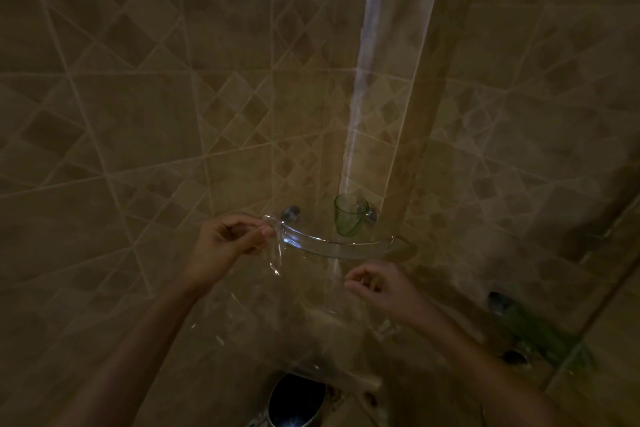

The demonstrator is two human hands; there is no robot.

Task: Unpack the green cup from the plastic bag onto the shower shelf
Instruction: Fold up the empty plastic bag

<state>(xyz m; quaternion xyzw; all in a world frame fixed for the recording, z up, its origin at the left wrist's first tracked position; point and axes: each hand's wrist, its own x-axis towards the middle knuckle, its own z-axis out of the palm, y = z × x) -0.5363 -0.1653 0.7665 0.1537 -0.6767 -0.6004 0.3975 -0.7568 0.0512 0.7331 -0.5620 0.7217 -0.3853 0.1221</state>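
A small green glass cup stands upright on the clear glass corner shelf, close to the wall corner. My left hand pinches the top edge of a clear plastic bag, which hangs down below the shelf's left end. My right hand hovers below the shelf's right part, fingers loosely curled and apart, with nothing in them. The bag looks limp, and I can see nothing inside it.
Tiled beige walls meet in the corner behind the shelf. Two metal brackets fix the shelf to the wall. A dark round object lies below near the floor. Metal fittings sit on the right wall. The light is dim.
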